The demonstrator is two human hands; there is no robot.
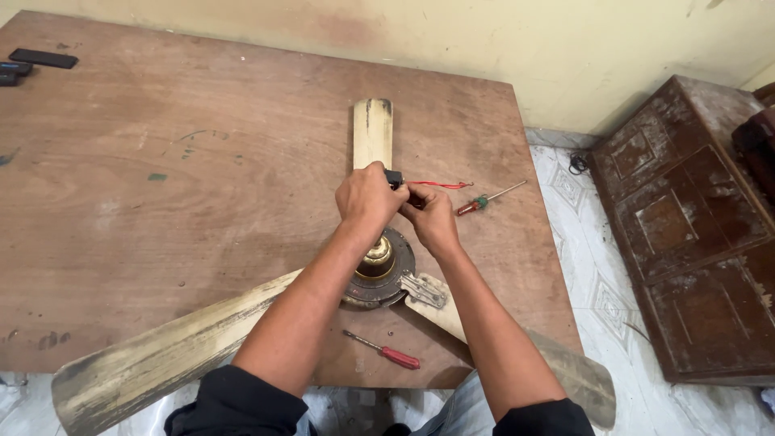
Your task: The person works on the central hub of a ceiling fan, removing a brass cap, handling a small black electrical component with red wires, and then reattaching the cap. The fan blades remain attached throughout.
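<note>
A dirty cream ceiling fan [379,270] lies on a brown wooden table [178,186], its three blades spread out and a brass hub at the middle. Above the hub my left hand [367,196] and my right hand [432,218] meet, both pinched on a small black part [393,177] with red wires [440,185] trailing to the right. The fingers hide most of that part.
A red-handled screwdriver [383,350] lies near the table's front edge. Another screwdriver [484,199] with a red and green handle rests right of my hands. Dark flat objects [40,59] sit at the far left corner. A worn wooden cabinet [686,234] lies on the tiled floor at right.
</note>
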